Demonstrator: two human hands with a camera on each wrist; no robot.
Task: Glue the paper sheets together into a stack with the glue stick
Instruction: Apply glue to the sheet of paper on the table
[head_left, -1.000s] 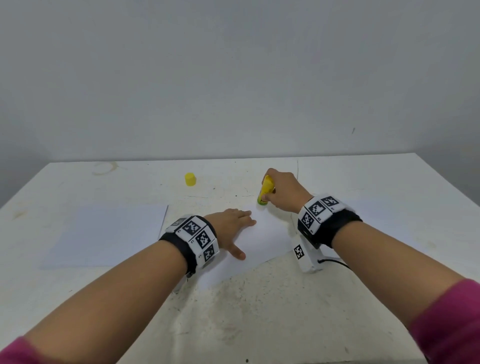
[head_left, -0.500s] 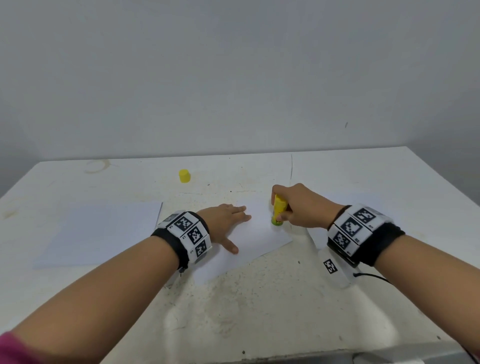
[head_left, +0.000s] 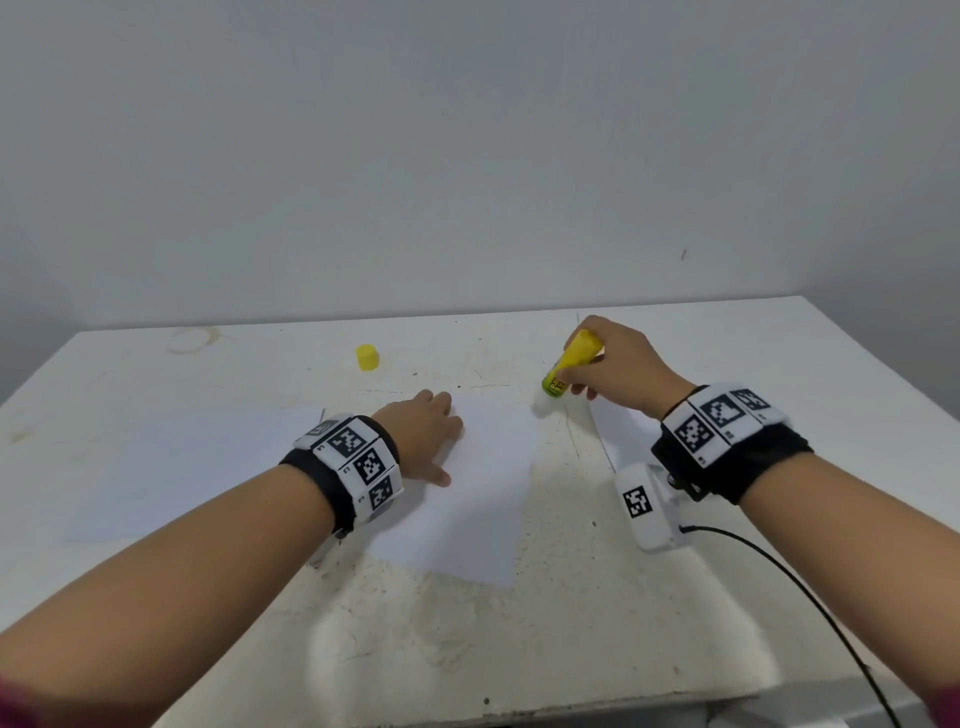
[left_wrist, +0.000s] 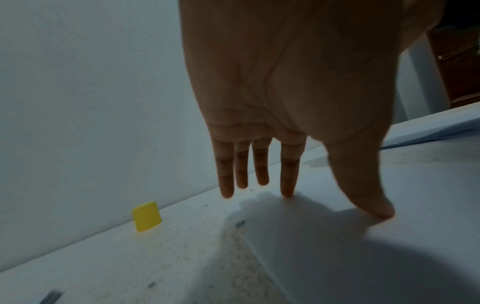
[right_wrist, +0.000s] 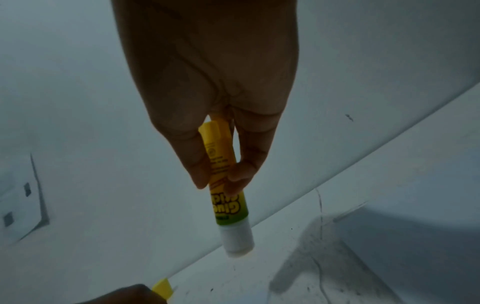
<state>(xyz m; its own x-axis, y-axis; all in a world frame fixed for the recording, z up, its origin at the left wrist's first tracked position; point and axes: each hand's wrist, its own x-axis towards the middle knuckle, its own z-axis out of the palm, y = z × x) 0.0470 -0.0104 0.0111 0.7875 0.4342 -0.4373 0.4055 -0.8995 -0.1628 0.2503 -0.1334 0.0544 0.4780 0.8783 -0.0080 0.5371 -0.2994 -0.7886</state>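
Note:
A white paper sheet (head_left: 478, 493) lies in the middle of the table. My left hand (head_left: 423, 436) presses flat on its left part, fingers straight (left_wrist: 287, 174), thumb tip on the paper. My right hand (head_left: 610, 366) grips the yellow glue stick (head_left: 569, 364), uncapped, white tip down (right_wrist: 237, 242), at the sheet's far right corner. The tip hangs just above the table. A second sheet (head_left: 176, 457) lies at the left. Another sheet (head_left: 618, 431) lies at the right, partly under my right wrist.
The yellow glue cap (head_left: 367, 357) stands on the table behind the sheets, also low left in the left wrist view (left_wrist: 146, 216). A black cable (head_left: 810, 597) runs from my right wrist unit off the front right edge. A grey wall stands behind the stained white table (head_left: 519, 649).
My right hand moved the glue stick from the sheet's near right edge back up to its far right corner. The left hand stayed pressed on the sheet.

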